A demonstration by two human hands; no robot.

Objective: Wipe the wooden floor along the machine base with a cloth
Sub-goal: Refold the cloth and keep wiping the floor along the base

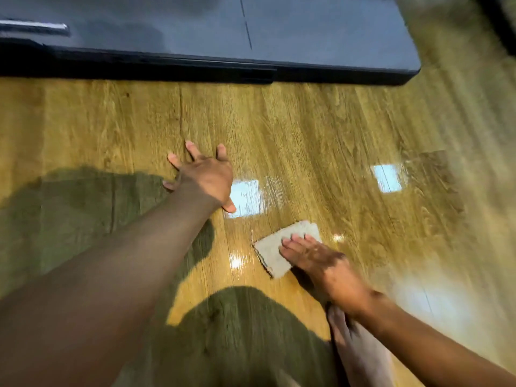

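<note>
A folded pale grey cloth (275,250) lies flat on the glossy wooden floor (321,141). My right hand (310,255) presses on its right part with straight fingers. My left hand (203,174) rests on the bare floor with fingers spread, to the upper left of the cloth and apart from it. The dark machine base (195,65) runs across the top of the view, well beyond both hands.
A bare foot (354,347) stands on the floor below my right wrist. A silver bar (33,27) shows on the machine at the top left. Ceiling lights reflect off the floor near the hands. Dark shadows cover the floor at the lower left.
</note>
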